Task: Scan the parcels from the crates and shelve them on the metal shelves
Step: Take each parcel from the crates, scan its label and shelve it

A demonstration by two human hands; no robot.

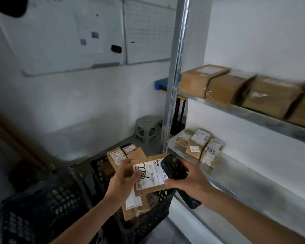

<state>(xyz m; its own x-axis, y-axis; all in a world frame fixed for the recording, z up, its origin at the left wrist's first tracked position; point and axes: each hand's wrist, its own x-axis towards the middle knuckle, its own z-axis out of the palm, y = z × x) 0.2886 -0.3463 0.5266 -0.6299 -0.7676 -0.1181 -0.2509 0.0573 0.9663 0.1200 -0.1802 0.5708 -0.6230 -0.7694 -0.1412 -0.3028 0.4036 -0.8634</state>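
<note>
Parcel (pixel 152 175), label up, pinched by left hand (pixel 125 175) fingers; right hand (pixel 187 180), at 3 o'clock, fingers wrapped round scanner (pixel 173 167).

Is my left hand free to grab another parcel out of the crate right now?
Probably not: the left hand already holds a labelled parcel above the black crate, so it would need shelving first.
</note>
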